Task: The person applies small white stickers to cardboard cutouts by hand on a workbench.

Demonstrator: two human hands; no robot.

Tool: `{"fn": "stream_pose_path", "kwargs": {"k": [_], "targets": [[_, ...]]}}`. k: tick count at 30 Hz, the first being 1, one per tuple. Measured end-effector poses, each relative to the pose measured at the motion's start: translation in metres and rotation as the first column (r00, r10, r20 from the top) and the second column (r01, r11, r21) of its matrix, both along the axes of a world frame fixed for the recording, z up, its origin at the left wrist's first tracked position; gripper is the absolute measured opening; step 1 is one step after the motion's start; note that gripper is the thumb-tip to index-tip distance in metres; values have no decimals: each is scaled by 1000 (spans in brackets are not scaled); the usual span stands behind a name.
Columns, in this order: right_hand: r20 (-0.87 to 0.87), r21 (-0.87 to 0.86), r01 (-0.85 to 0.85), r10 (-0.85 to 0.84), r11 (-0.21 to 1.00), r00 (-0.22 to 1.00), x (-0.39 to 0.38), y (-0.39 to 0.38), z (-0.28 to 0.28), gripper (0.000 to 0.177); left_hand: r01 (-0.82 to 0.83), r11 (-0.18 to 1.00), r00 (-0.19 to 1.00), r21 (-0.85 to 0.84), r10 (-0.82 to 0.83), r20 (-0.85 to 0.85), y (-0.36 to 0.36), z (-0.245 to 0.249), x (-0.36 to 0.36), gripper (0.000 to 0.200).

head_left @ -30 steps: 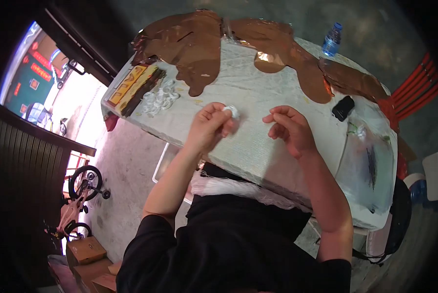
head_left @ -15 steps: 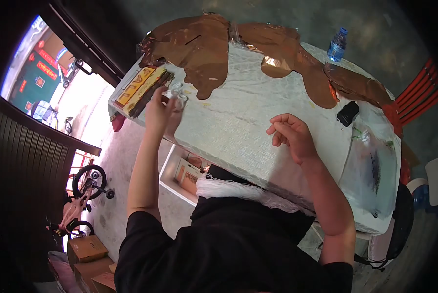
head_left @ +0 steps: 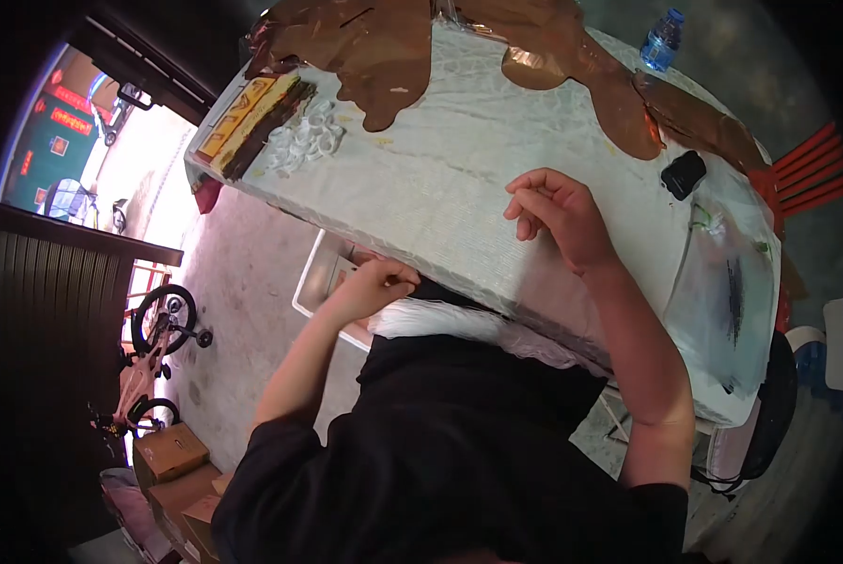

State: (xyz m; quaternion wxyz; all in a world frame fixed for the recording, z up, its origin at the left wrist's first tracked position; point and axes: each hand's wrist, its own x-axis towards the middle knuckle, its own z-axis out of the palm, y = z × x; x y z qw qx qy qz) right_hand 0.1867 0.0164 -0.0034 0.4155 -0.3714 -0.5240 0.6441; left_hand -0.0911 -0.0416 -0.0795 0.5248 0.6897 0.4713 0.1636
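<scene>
My left hand [head_left: 382,285] is over my lap at the table's near edge, thumb and fingertips pinched together. Just below it a bundle of white string [head_left: 436,321] lies across my lap. Whatever those fingers hold, if anything, is too small to make out. Above the tabletop, my right hand [head_left: 561,218] has its fingers curled and thumb close to them; no object between them can be made out. At the table's left end lies a heap of small white loops [head_left: 304,137], beside a yellow and brown printed packet [head_left: 257,122].
Brown glossy sheets [head_left: 384,66] cover the table's far side. A water bottle [head_left: 661,40], a black object [head_left: 683,175] and a clear plastic bag [head_left: 718,291] are to the right. A white box [head_left: 311,273] stands below the near edge, and cardboard boxes [head_left: 172,456] at lower left.
My left hand has moved from the white loops back to the string on my lap, uncovering the heap. My right hand stays in nearly the same place. The view has tilted down somewhat.
</scene>
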Motion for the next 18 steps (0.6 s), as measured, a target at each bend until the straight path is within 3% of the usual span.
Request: {"fn": "stream_pose_path", "kwargs": {"k": [1,5,7,8,10,18], "targets": [[2,3,5,-5,1000,1000,0,1,0,10,-57,994,987,89,69,-148,0,-18,5,14],[-8,3,3,-3,1000,1000,3,1,-1,11,-20,1000,995,-17,18,-94,7,-60,23,15],[-4,-6,7,-7,1000,1000,2,0,0,11,122,992,939,37,-103,-327,7,-67,30,16],[-3,-7,9,-9,1000,1000,2,1,0,11,124,992,940,36,-106,-326,11,-72,29,16],[-4,3,-5,5,1000,1000,2,1,-1,11,145,971,973,-189,-174,-151,17,-84,27,17],[6,29,-41,41,999,999,-1,0,-4,11,130,984,979,-125,-148,-141,13,-84,24,13]]}}
